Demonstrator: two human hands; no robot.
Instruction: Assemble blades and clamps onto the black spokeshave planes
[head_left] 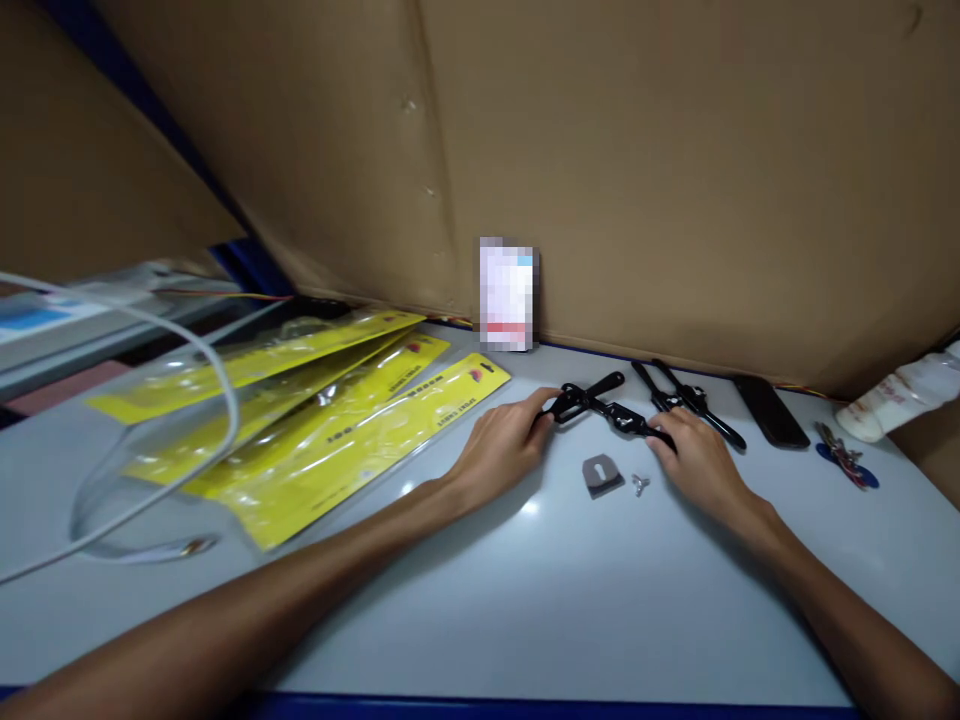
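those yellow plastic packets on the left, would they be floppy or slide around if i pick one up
Probably floppy: the yellow packets look like thin, flat sleeves with clear film fronts. Likely slippery too, since the film is glossy and they lie overlapped on the smooth table. They appear light for their size, so lifting one may drag its neighbours.

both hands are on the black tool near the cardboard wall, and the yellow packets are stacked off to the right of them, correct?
Not quite: the head view shows the yellow packets lying to the left of the hands. The rest holds: the left hand and right hand touch the black tool near the cardboard wall.
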